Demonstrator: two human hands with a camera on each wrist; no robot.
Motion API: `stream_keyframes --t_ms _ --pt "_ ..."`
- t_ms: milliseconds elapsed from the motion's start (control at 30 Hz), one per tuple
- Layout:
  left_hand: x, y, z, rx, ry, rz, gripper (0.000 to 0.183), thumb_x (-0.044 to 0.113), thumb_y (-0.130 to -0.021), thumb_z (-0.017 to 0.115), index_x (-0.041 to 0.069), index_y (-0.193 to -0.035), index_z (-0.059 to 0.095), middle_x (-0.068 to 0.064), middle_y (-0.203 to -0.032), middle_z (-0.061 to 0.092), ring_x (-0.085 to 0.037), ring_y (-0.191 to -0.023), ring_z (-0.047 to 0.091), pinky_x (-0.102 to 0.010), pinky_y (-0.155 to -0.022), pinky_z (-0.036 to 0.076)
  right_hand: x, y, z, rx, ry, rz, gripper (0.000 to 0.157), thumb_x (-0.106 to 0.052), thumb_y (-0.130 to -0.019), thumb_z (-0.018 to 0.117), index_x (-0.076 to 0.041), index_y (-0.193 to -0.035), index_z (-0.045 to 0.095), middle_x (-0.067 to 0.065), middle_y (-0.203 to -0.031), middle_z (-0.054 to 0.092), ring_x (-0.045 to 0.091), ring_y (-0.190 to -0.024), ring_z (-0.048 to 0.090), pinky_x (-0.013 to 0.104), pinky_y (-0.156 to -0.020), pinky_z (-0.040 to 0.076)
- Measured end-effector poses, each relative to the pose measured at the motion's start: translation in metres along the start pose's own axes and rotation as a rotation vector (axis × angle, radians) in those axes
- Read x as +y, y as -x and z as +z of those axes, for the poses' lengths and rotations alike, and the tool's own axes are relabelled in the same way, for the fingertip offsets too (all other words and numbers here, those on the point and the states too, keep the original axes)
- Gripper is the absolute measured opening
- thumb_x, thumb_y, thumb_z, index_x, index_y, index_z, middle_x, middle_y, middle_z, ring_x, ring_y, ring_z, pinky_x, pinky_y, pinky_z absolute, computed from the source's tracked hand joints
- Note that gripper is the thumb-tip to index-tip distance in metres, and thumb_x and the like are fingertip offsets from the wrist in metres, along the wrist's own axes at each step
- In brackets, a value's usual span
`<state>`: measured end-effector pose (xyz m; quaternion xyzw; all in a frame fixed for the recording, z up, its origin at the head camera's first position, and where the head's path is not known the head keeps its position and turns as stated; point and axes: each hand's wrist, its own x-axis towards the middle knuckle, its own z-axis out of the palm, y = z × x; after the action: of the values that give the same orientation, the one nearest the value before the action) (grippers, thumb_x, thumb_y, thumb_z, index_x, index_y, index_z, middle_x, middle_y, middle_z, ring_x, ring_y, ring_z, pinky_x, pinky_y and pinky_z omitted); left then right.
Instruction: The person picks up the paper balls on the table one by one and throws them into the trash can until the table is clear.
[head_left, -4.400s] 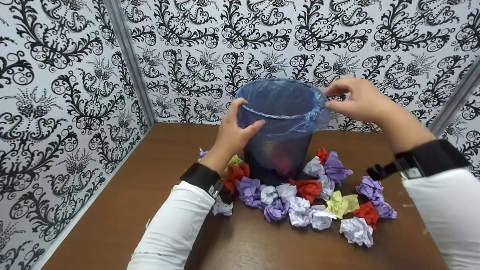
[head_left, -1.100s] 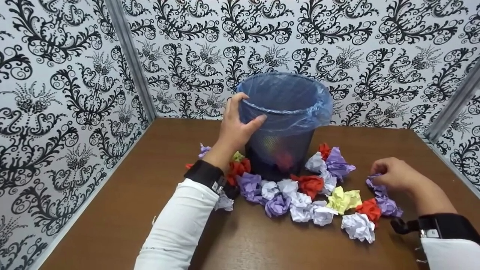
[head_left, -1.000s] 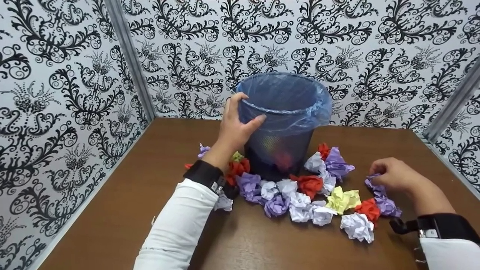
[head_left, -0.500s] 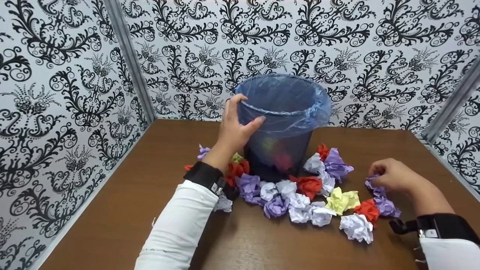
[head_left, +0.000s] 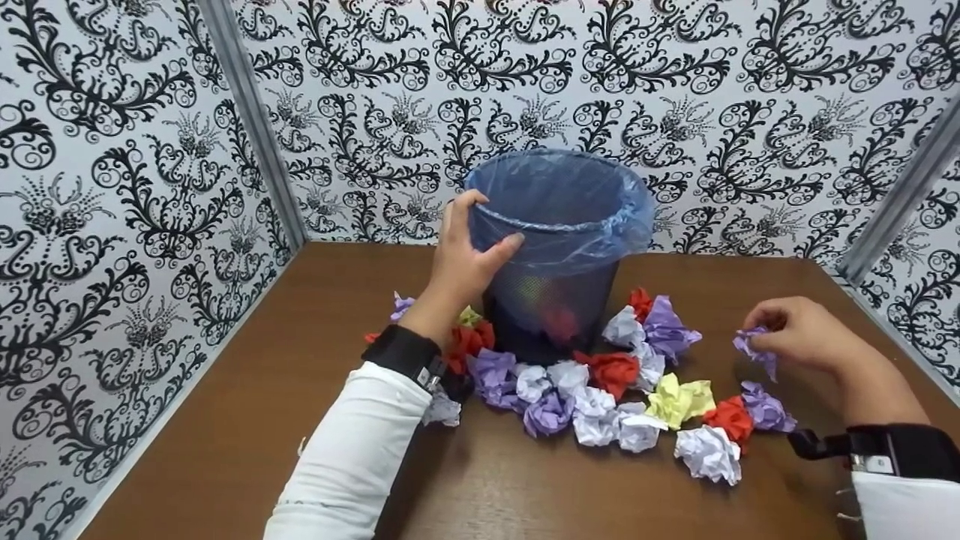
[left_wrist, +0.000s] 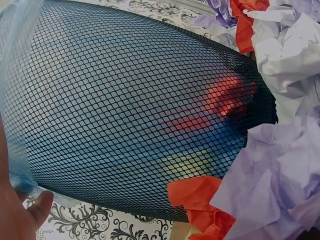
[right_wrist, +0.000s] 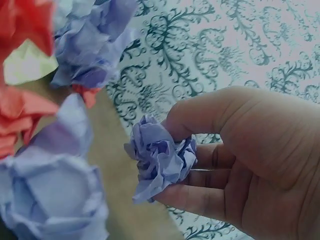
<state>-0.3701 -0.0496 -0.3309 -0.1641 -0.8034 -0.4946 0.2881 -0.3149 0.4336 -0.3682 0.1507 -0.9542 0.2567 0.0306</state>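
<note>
A black mesh wastebasket (head_left: 585,292) stands upright on the table, lined with a blue plastic bag (head_left: 630,217) folded over its rim. My left hand (head_left: 461,259) grips the rim at its near left side, fingertips over the edge and thumb outside. Through the mesh in the left wrist view, red paper (left_wrist: 225,95) and yellow paper (left_wrist: 190,162) show inside. My right hand (head_left: 806,334) pinches a crumpled purple paper ball (right_wrist: 162,155) between thumb and fingers, over the right part of the table. Another purple ball (head_left: 766,407) lies just below that hand.
Crumpled paper balls ring the basket's front and sides: a yellow one (head_left: 681,400), red ones (head_left: 611,371), white ones (head_left: 709,454) and purple ones (head_left: 667,330). Patterned wall panels (head_left: 375,150) close off the brown table (head_left: 285,420) at the back and left.
My right hand left the bag's right edge and reached down to the purple paper ball. Now it has lifted that ball slightly, apart from the one below. My left hand stays on the rim.
</note>
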Motion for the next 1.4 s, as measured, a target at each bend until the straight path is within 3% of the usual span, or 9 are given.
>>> stream_keyframes --t_ms 233,467,700,833,1033,1200,1400 --pt "-0.003 0.000 -0.002 0.011 0.015 0.011 0.077 0.062 -0.076 0.075 0.025 -0.136 0.046 -0.002 -0.141 0.047 -0.021 -0.128 0.050 -0.051 -0.105 0.047 -0.025 -0.001 -0.011 0.108 0.004 0.013 0.022 -0.016 -0.088 0.078 -0.007 -0.107 0.073 0.011 -0.093 0.072 0.009 -0.073 0.061 0.024 -0.063 0.054" --pt "-0.004 0.002 -0.006 0.025 0.009 -0.005 0.075 0.064 -0.075 0.074 0.031 -0.135 0.044 -0.002 -0.141 0.047 -0.022 -0.126 0.051 -0.051 -0.102 0.048 -0.050 -0.002 -0.018 0.197 -0.021 -0.017 0.030 -0.022 -0.090 0.078 -0.008 -0.116 0.070 0.016 -0.102 0.072 0.005 -0.076 0.062 0.023 -0.063 0.054" --pt "-0.001 -0.001 -0.003 0.014 -0.002 -0.007 0.075 0.065 -0.075 0.074 0.032 -0.135 0.043 -0.001 -0.143 0.047 -0.022 -0.127 0.051 -0.051 -0.103 0.048 -0.066 0.001 -0.015 0.302 -0.095 -0.105 0.024 -0.014 -0.087 0.080 -0.008 -0.110 0.072 -0.007 -0.090 0.068 0.003 -0.073 0.064 0.020 -0.061 0.056" --pt "0.001 0.000 -0.001 0.001 -0.008 -0.015 0.076 0.067 -0.074 0.073 0.033 -0.135 0.043 -0.001 -0.144 0.046 -0.022 -0.128 0.050 -0.051 -0.102 0.048 -0.073 0.002 -0.015 0.303 -0.117 -0.128 0.023 -0.014 -0.088 0.080 -0.008 -0.109 0.072 -0.009 -0.089 0.068 0.003 -0.073 0.065 0.020 -0.061 0.057" --pt "0.001 0.001 0.001 0.007 -0.012 0.001 0.076 0.064 -0.075 0.073 0.029 -0.136 0.045 -0.003 -0.145 0.046 -0.021 -0.130 0.048 -0.051 -0.105 0.047 -0.092 -0.004 -0.028 0.279 -0.131 -0.136 0.022 -0.013 -0.091 0.076 -0.007 -0.111 0.072 0.000 -0.092 0.071 0.006 -0.074 0.066 0.020 -0.063 0.057" --pt "0.002 0.000 0.001 0.019 -0.025 0.017 0.072 0.062 -0.077 0.073 0.030 -0.135 0.045 -0.003 -0.144 0.047 -0.020 -0.131 0.048 -0.050 -0.105 0.047 -0.124 -0.020 -0.051 0.299 -0.097 -0.128 0.020 -0.019 -0.092 0.076 -0.010 -0.110 0.073 -0.001 -0.090 0.069 0.010 -0.074 0.063 0.019 -0.059 0.052" --pt "0.001 0.000 0.000 0.003 -0.020 0.004 0.073 0.062 -0.077 0.074 0.032 -0.135 0.044 -0.003 -0.145 0.046 -0.021 -0.131 0.048 -0.052 -0.106 0.047 -0.168 -0.047 -0.080 0.307 -0.085 -0.190 0.024 -0.028 -0.090 0.079 -0.012 -0.107 0.074 -0.002 -0.090 0.071 0.011 -0.076 0.067 0.020 -0.057 0.053"
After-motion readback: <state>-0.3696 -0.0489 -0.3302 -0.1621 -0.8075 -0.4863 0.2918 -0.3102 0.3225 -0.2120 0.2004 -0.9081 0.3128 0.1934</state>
